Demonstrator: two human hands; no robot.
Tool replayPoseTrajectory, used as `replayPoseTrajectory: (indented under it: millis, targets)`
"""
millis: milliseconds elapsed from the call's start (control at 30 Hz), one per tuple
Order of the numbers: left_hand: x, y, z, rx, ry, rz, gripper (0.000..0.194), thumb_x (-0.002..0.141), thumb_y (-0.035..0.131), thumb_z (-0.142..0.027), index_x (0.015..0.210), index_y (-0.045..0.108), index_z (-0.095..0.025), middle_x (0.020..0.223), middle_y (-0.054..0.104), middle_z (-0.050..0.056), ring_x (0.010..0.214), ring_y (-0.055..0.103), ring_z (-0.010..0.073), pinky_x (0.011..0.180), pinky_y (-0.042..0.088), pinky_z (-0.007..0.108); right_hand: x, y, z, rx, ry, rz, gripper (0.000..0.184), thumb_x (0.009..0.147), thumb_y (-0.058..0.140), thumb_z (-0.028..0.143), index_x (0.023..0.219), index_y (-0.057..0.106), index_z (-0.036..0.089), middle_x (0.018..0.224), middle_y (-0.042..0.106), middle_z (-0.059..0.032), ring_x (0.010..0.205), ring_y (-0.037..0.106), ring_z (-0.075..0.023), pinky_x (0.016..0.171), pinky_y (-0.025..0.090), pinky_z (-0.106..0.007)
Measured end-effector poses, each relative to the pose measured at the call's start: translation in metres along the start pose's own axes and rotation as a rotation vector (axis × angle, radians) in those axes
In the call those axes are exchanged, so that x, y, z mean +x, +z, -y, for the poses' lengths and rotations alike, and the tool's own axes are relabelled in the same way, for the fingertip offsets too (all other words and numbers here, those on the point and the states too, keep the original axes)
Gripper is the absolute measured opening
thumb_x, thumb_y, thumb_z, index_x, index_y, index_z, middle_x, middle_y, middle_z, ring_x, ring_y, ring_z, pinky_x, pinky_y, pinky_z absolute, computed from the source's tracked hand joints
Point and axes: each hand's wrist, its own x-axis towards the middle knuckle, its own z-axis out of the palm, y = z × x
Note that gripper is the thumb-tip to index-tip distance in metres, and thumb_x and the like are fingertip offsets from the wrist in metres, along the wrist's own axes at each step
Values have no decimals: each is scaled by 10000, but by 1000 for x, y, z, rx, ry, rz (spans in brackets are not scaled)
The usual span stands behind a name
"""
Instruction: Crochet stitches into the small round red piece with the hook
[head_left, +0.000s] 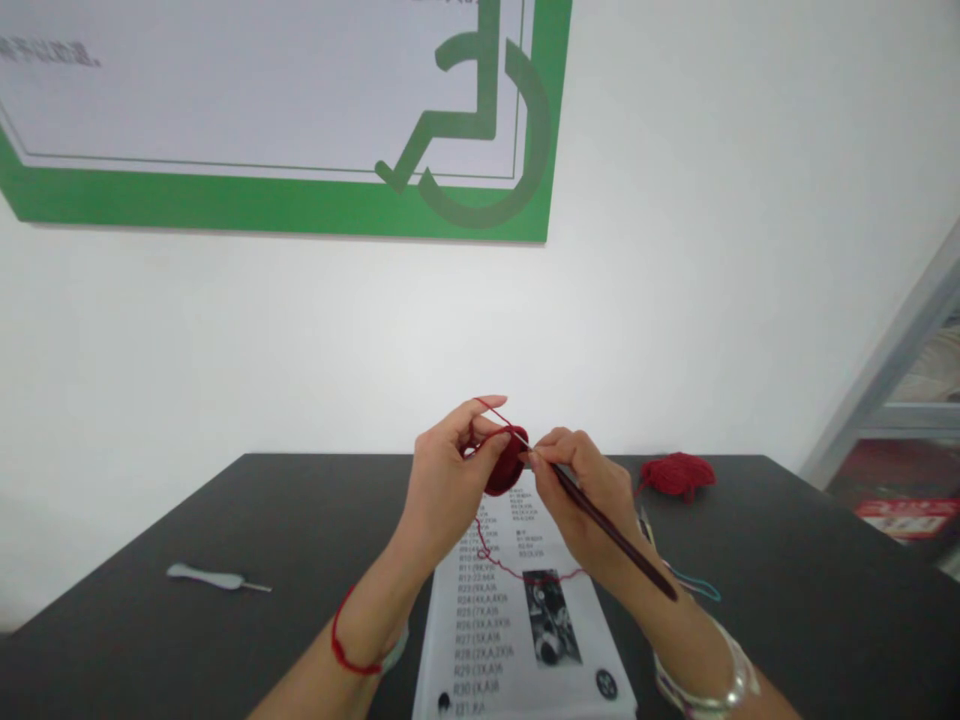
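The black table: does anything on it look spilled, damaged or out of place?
Nothing looks spilled or damaged. Only the loose red strand looks untidy, bunched into a small kink over the printed page.

The left wrist [379,612] wears a red cord [337,645] and pale bangle [396,650], the right wrist [694,650] silvery jewellery [741,675].

The left hand [454,468] hid part of the red crocheted piece [507,477], where the tip of the hook [616,537] was too small to tell. The right hand [589,490] covered some of the printed sheets [516,645], cropped below. The wall sign [247,95] ran off the top, its lettering blurred.
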Motion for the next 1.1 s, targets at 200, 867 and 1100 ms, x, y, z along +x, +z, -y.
replayPoseTrajectory:
  millis: [200, 867, 1100]
  targets:
    - [-7, 6, -1, 160, 100, -32, 256, 771, 590, -103, 1007, 666, -163, 676, 666, -28, 598, 545, 99, 624, 446, 242, -5, 7, -8, 27, 146, -41, 130, 885, 518, 123, 809, 487, 224, 669, 565, 47, 512, 508, -78, 479, 398, -197]
    - [4, 1, 4, -384, -240, 62, 484, 706, 702, -130, 1182, 610, -120, 636, 597, -47, 556, 503, 76, 550, 383, 205, -10, 20, -26, -146, -233, -33, 178, 884, 465, 62, 858, 518, 230, 749, 566, -28, 670, 537, -168, 561, 450, -286]
    - [2, -4, 1, -22, 37, 1, 448, 797, 594, -133, 1244, 597, -159, 692, 556, -38, 652, 524, 111, 690, 445, 249, 0, 8, -11, 554, 439, -60, 104, 838, 572, 154, 779, 518, 220, 627, 517, 59, 509, 458, -91, 485, 363, -234]
